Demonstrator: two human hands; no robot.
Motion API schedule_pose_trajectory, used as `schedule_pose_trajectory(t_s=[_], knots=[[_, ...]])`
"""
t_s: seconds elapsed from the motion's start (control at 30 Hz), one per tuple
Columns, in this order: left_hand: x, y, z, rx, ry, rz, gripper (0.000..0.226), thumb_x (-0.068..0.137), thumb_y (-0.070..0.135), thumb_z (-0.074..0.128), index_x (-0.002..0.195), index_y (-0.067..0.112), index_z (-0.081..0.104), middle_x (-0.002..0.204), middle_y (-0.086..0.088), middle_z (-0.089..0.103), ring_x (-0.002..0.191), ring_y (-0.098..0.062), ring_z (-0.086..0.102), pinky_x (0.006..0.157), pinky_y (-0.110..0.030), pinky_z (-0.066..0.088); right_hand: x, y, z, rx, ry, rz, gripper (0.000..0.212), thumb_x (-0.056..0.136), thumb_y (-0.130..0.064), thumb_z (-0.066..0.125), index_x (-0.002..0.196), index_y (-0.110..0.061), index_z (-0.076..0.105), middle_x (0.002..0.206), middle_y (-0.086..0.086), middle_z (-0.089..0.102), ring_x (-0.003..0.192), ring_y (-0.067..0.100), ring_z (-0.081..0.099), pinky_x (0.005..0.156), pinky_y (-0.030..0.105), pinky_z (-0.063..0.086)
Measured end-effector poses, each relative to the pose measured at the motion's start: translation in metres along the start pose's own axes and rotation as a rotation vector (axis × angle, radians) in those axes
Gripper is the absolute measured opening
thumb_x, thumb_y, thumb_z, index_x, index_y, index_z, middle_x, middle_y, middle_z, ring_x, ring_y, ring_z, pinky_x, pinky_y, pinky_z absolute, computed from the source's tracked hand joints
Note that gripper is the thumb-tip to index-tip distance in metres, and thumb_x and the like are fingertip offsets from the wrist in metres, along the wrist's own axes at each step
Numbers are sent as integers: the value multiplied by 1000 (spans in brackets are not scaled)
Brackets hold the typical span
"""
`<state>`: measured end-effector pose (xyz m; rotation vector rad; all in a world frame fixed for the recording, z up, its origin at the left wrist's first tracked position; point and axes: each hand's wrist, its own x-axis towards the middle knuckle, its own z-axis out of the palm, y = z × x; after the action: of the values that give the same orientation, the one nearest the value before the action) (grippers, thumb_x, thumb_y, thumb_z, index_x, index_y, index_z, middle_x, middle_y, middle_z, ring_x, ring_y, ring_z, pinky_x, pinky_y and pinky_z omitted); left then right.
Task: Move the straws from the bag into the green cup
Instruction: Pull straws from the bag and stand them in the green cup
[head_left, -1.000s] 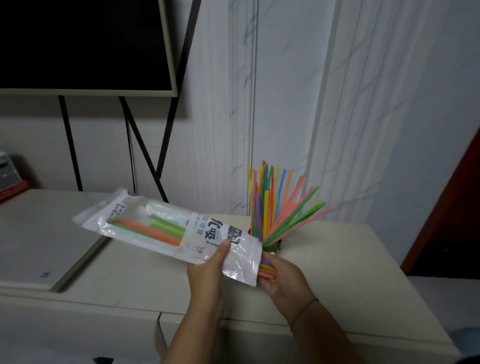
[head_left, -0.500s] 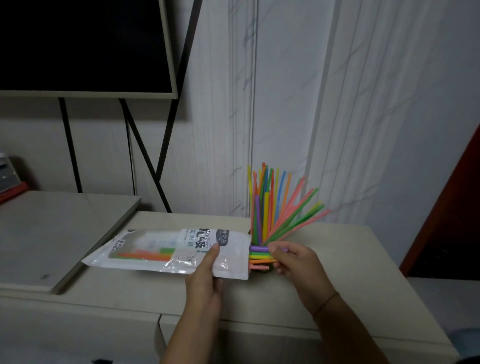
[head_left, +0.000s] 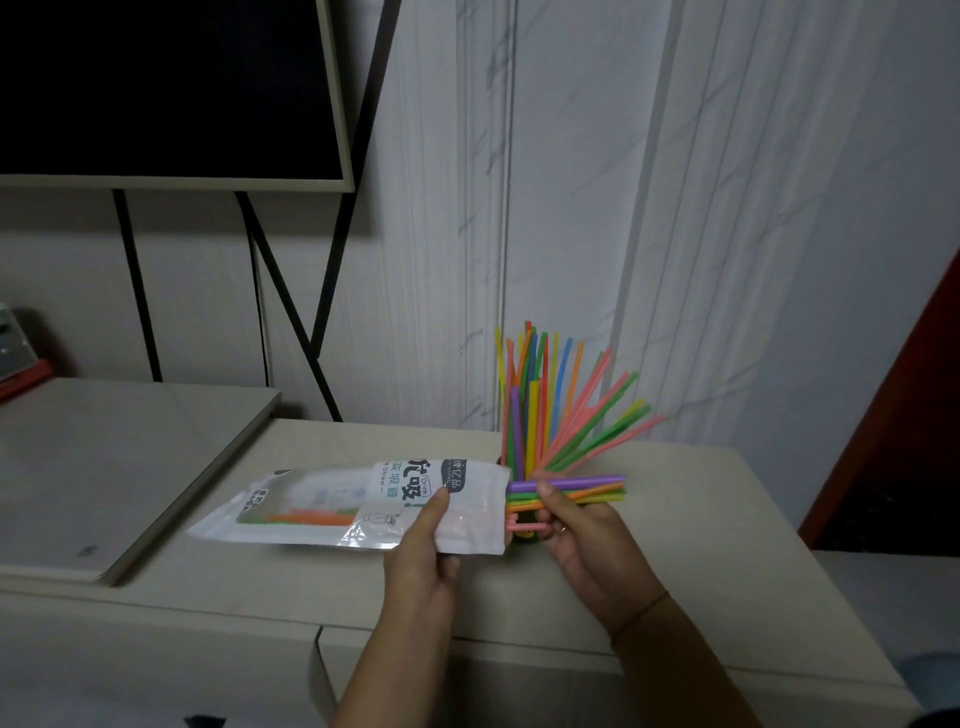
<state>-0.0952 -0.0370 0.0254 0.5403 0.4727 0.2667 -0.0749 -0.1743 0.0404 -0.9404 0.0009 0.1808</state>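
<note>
Behind straws (head_left: 571, 491): green cup (head_left: 525, 538) mostly hidden | left fingers (head_left: 438, 503) pinch bag (head_left: 337, 499) | right fingers (head_left: 551, 494) grip straws

We see two bare forearms: the left forearm (head_left: 395, 665) and the right forearm (head_left: 691, 670), both uncovered as far as the view reaches. The left grip (head_left: 423, 545) and the right grip (head_left: 582, 540) are bare too. Around the right wrist we make out a thin dark cord bracelet (head_left: 640, 614), a single strand lying snug against the arm.
</note>
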Motion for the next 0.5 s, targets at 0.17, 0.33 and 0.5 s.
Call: schedule_pose_trajectory(t_s=[0.17,0.33,0.5], knots=[[9,10,-10,-39,11,1,33,81,0,66,104,22,57,114,-7,68,103,-23,66,94,-49,52,5,-11,-11,30,148,-49,11,88,1,55,78,-1,60,51,0,49,42,5,46,40,15,39],[14,12,-16,-30,30,9,48,81,-3,65,121,19,53,114,-8,68,101,-23,66,83,-48,56,8,-18,-14,11,184,-70,16,88,2,54,73,-3,56,47,0,46,38,6,43,36,16,33],[9,2,-8,-20,27,-19,35,82,-5,63,108,18,57,107,-8,68,95,-21,66,72,-40,57,8,-1,-1,-34,76,-36,4,86,-3,59,85,-5,62,57,1,52,46,8,47,44,20,43]])
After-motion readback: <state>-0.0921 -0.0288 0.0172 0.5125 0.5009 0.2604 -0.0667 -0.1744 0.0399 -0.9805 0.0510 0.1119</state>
